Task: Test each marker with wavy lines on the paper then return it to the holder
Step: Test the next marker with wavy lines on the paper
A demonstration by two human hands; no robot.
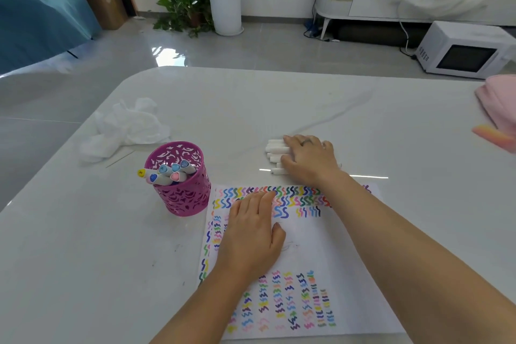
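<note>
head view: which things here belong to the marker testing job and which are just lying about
Job: white paper sheet with coloured wavy lines; pink cut-out metal holder; capped markers in it; white marker pile under the right hand; left hand flat on the paper.
Lying about: crumpled white tissue; pink cloth; white microwave.

We are not finding any text we can read with confidence. The yellow-capped marker (141, 173), leaning out of the pink holder (181, 200) at the near left, is showing a small dark mark on its end (too small to make out). The microwave (465, 50) at the far right is carrying rows of dark printed marks on its control panel (423, 55), but they are blurring into dots. The paper (310, 255) is bearing only coloured wavy lines.
</note>
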